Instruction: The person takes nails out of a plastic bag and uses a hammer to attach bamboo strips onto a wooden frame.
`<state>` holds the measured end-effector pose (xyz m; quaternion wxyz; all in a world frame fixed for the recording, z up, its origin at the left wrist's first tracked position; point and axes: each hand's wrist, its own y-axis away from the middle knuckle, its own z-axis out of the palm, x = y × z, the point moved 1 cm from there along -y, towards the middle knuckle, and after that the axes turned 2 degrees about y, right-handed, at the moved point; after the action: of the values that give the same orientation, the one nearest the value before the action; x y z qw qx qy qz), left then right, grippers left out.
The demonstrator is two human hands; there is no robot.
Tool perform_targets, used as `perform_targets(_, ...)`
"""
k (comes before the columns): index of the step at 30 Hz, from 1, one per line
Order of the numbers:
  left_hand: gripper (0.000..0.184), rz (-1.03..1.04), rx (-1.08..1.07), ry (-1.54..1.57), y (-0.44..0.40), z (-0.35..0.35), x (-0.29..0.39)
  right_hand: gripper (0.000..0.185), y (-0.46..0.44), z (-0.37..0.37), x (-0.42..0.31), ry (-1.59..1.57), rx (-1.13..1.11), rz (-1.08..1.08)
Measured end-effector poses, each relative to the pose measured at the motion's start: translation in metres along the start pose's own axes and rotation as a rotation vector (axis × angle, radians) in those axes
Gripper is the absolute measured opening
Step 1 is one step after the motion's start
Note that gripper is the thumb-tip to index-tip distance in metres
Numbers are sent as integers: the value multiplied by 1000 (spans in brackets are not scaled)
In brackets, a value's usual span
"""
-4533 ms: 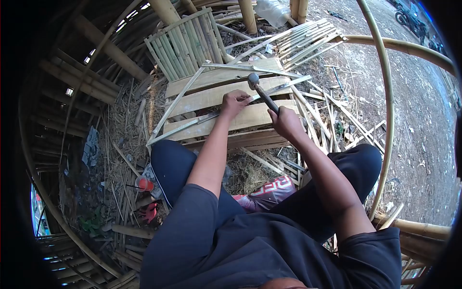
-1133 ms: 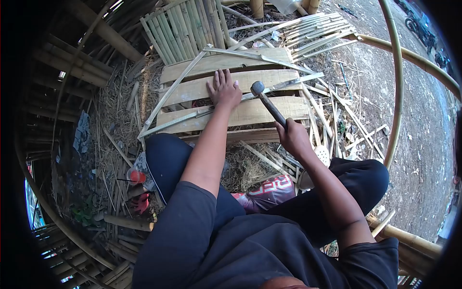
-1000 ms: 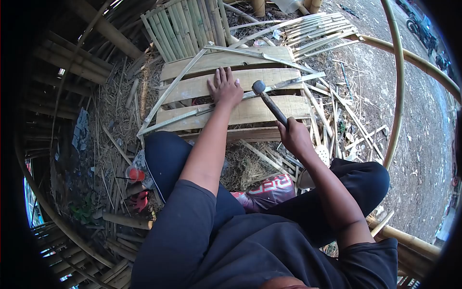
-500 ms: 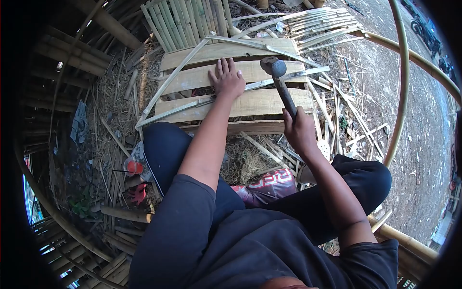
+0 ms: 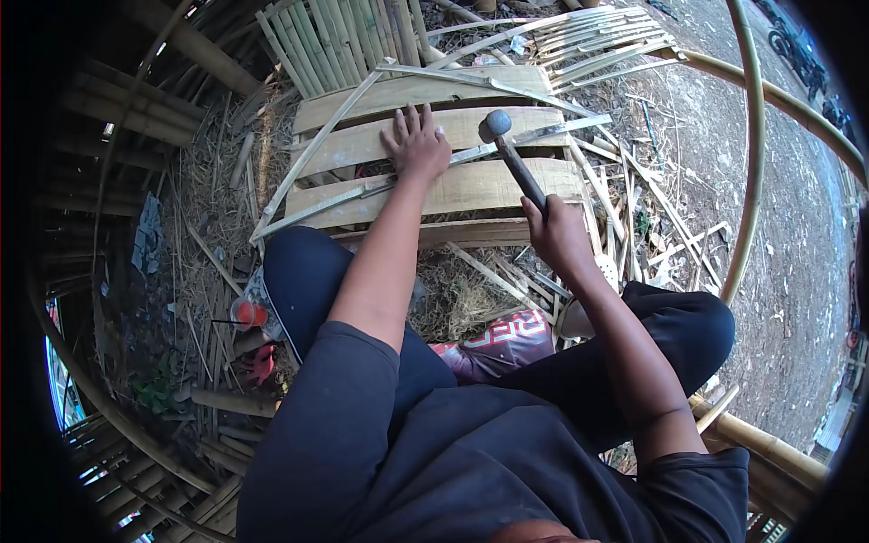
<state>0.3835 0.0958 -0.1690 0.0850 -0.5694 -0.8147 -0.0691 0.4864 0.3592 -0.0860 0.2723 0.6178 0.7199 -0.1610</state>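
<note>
My right hand is wrapped round the lower handle of a hammer. Its rounded metal head appears over the middle wooden board; whether it touches cannot be told. My left hand lies flat on that same board with the fingers spread. Above and below it in view are two more pale boards, the upper board and the lower board. A thin bamboo strip crosses the boards at a slant beneath my left wrist. Another strip runs along their left side.
Split bamboo slats lie at the back right, and a bamboo slat panel stands behind the boards. A red drink cup is left of my knee. Bent bamboo poles curve along the right. Loose strips and straw litter the ground.
The hammer head has shifted a little left, its handle more slanted. My left hand has stayed on the board. The whole view has moved slightly.
</note>
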Motion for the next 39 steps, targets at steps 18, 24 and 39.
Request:
perform_targets(18,56,1,182,316,-11,14,-18,49,-5,13,5,47,12,-71)
perform_targets(24,62,-23,271,193,-7,19,-15,45,-9,22,13,26,58,-100)
perform_targets(39,62,-34,263,194,-7,16,-16,44,-1,4,-16,-43,138,-78)
